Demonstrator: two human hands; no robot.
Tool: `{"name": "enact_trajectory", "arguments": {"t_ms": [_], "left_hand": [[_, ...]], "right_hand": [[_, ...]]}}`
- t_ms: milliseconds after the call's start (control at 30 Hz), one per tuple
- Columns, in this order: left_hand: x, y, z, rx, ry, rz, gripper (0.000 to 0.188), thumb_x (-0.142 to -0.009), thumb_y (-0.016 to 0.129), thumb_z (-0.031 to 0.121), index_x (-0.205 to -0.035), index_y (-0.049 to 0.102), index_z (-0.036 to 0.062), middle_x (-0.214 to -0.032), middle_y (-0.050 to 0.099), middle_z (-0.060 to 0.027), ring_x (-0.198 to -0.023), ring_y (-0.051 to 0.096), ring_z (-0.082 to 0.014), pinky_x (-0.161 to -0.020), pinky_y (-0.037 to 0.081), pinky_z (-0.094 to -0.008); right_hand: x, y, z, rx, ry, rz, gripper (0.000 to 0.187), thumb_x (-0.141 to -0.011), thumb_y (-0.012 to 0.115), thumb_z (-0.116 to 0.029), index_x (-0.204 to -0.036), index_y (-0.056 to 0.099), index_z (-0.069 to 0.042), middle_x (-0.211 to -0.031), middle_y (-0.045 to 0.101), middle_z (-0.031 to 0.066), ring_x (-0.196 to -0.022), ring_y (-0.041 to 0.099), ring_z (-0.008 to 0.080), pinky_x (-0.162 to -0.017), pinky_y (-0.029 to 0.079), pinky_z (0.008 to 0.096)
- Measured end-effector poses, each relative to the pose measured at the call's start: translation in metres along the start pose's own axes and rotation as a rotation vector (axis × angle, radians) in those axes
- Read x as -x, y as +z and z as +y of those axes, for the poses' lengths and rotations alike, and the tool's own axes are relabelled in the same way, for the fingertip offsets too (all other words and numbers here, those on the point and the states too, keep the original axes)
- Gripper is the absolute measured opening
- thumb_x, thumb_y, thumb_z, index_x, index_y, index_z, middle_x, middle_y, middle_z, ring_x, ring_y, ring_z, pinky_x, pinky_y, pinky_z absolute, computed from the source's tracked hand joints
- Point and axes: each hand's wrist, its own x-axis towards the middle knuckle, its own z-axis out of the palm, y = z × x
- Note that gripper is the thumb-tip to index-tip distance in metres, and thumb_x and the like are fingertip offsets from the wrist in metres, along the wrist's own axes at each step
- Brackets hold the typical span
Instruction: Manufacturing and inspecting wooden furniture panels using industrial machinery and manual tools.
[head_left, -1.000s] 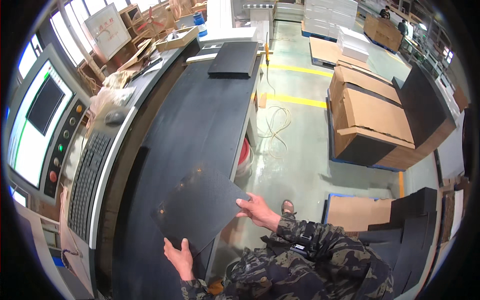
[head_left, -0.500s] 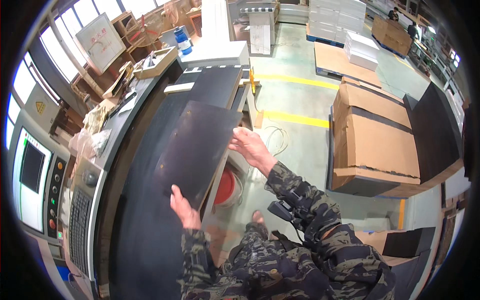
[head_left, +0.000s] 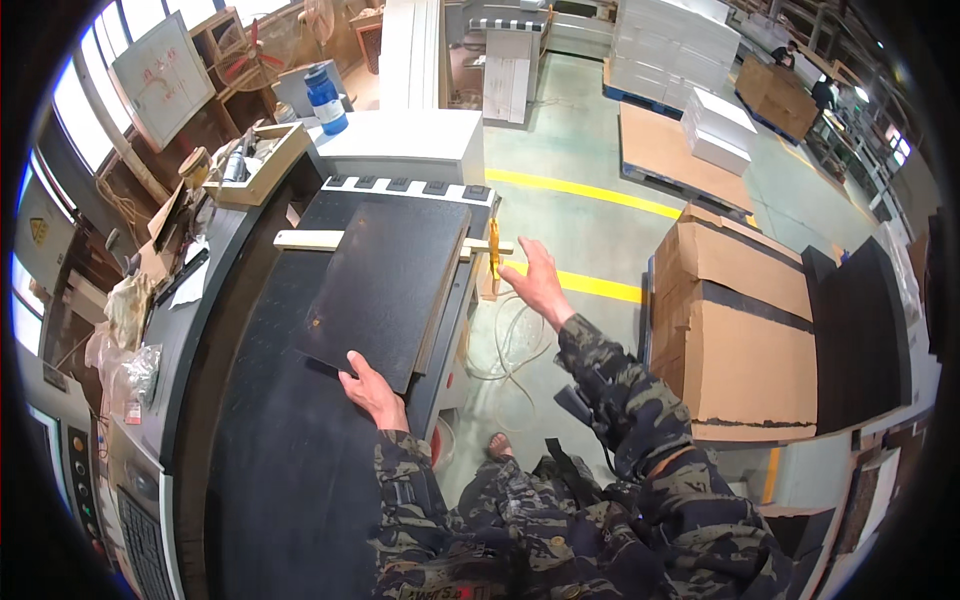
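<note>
A dark rectangular panel [head_left: 390,270] with a small yellowish spot near one corner lies over the black bed of a long table [head_left: 270,450]. Its right side shows brown edges, as if more boards lie beneath. My left hand [head_left: 375,392] grips the panel's near edge, thumb at the top; its other fingers are partly hidden. To the right of the panel, my right hand [head_left: 540,285] is open and holds nothing, fingers apart. Close to its fingertips stands an orange-yellow upright piece [head_left: 494,248] at the end of a pale bar [head_left: 308,240] crossing the table.
A white cabinet [head_left: 400,140] with a blue bottle [head_left: 326,100] stands beyond the table. On the left are a wooden tray [head_left: 262,165] and a keyboard [head_left: 143,530]. Cardboard-covered stacked boards [head_left: 750,350] stand at right. A cable [head_left: 512,350] loops on the floor.
The panel has moved farther along the table, toward the pale bar. My right hand has come off its right edge and opened; my left hand stays at the near edge.
</note>
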Motion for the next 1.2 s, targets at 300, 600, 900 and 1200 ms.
{"name": "enact_trajectory", "arguments": {"t_ms": [300,600,900,1200], "left_hand": [[0.013,0.034,0.014,-0.405,0.023,0.124,0.068,-0.089,0.054,0.037,-0.131,0.035,-0.0117,-0.119,0.043,-0.0266,-0.112,0.042,-0.0358,-0.097,0.033,-0.0394],[0.026,0.047,0.044,-0.866,0.291,0.309,0.062,-0.084,0.061,0.025,-0.130,0.038,-0.0109,-0.119,0.042,-0.0252,-0.112,0.039,-0.0365,-0.098,0.031,-0.0412],[0.081,0.157,-0.005,-1.142,0.761,-0.040,0.049,-0.082,0.064,0.022,-0.124,0.050,0.0020,-0.125,0.041,-0.0176,-0.121,0.034,-0.0351,-0.102,0.026,-0.0497],[0.075,0.167,-0.026,-1.110,0.828,0.055,0.048,-0.078,0.066,0.015,-0.123,0.051,0.0078,-0.124,0.043,-0.0118,-0.120,0.035,-0.0316,-0.101,0.026,-0.0477]], "right_hand": [[-0.067,0.029,0.059,-0.086,0.074,-0.459,0.070,-0.067,0.072,-0.031,-0.128,0.048,-0.005,-0.107,0.051,0.0195,-0.106,0.044,0.0346,-0.094,0.037,0.0394],[-0.095,-0.011,0.036,-0.724,-0.051,0.051,0.030,-0.075,0.072,-0.003,-0.097,0.052,-0.006,-0.090,0.055,0.0029,-0.081,0.056,0.0090,-0.069,0.048,0.0222],[-0.146,-0.062,-0.019,0.307,-0.635,-0.715,0.018,-0.083,0.057,-0.016,-0.095,0.048,-0.005,-0.080,0.060,0.0144,-0.075,0.061,0.0339,-0.062,0.048,0.0433],[-0.169,0.031,-0.068,0.288,-0.868,-0.692,0.011,-0.082,0.050,-0.009,-0.082,0.043,0.000,-0.063,0.058,0.0184,-0.064,0.061,0.0368,-0.056,0.048,0.0452]]}}
